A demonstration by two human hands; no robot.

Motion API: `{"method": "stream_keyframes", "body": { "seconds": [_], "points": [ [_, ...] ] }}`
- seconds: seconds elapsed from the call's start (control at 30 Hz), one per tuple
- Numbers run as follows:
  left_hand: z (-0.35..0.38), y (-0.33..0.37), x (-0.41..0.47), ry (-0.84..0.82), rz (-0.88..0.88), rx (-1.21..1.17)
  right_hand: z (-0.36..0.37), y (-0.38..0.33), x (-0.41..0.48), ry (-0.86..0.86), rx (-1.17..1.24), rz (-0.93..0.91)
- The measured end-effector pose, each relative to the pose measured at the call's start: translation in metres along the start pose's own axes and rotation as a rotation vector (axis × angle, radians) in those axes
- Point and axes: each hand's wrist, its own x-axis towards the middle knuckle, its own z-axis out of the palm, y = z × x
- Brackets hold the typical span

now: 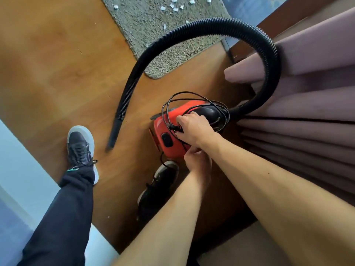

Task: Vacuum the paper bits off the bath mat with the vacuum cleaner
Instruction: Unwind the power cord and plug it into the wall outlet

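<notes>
- Bare wood floor [57,73] opens left of the grey bath mat [163,39], paper bits [175,6] on its far part.
- Pink curtain [307,93] crowds the right; black hose [211,23] arches over the mat's near corner.
- Red vacuum cleaner [172,150], short of the mat, points up-right.
- Right hand [194,127] clutches its cord [172,128]; left hand [197,162] grip unclear.

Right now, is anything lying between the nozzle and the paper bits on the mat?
Nothing visible. Only bare wooden floor separates the nozzle from the bath mat; the paper bits lie mostly toward its far end. The hose arches over the mat's near end.
</notes>
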Motion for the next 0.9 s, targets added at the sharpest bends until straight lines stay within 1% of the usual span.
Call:
{"method": "stream_keyframes", "body": {
  "seconds": [0.03, 0.1, 0.13, 0.17, 0.23, 0.3, 0.43, 0.57, 0.63, 0.8, 0.9],
  "points": [
    [0.001, 0.0, -0.002, -0.003, 0.007, -0.064, 0.002, -0.001, 0.003, -0.002, 0.008, 0.003],
    [-0.001, -0.004, 0.002, 0.028, 0.027, -0.07, 0.007, -0.004, 0.008, 0.001, 0.036, 0.02],
    [-0.001, -0.004, 0.004, 0.038, -0.004, -0.089, 0.009, -0.005, 0.01, 0.002, 0.051, 0.035],
    [-0.001, -0.003, 0.005, 0.015, -0.044, -0.112, 0.012, -0.006, 0.011, 0.007, 0.068, 0.051],
    [-0.003, -0.004, 0.012, -0.011, -0.066, -0.075, 0.016, -0.007, 0.012, 0.044, 0.122, 0.079],
    [-0.005, -0.006, 0.019, -0.02, -0.025, -0.039, 0.015, -0.006, 0.011, 0.103, 0.234, 0.113],
    [-0.008, -0.007, 0.023, -0.007, 0.041, -0.041, 0.001, 0.001, 0.005, 0.201, 0.571, 0.168],
    [-0.004, 0.006, 0.023, -0.029, 0.091, 0.005, -0.022, 0.008, 0.002, 0.276, 0.719, 0.166],
    [0.001, 0.015, 0.019, -0.067, 0.15, 0.039, -0.036, 0.011, 0.001, 0.313, 0.859, 0.183],
    [0.011, 0.031, 0.01, -0.2, 0.422, 0.275, -0.069, 0.011, -0.004, 0.386, 1.14, 0.202],
    [0.02, 0.041, 0.002, -0.284, 0.515, 0.346, -0.084, 0.011, -0.007, 0.454, 1.214, 0.207]
  ]
}}
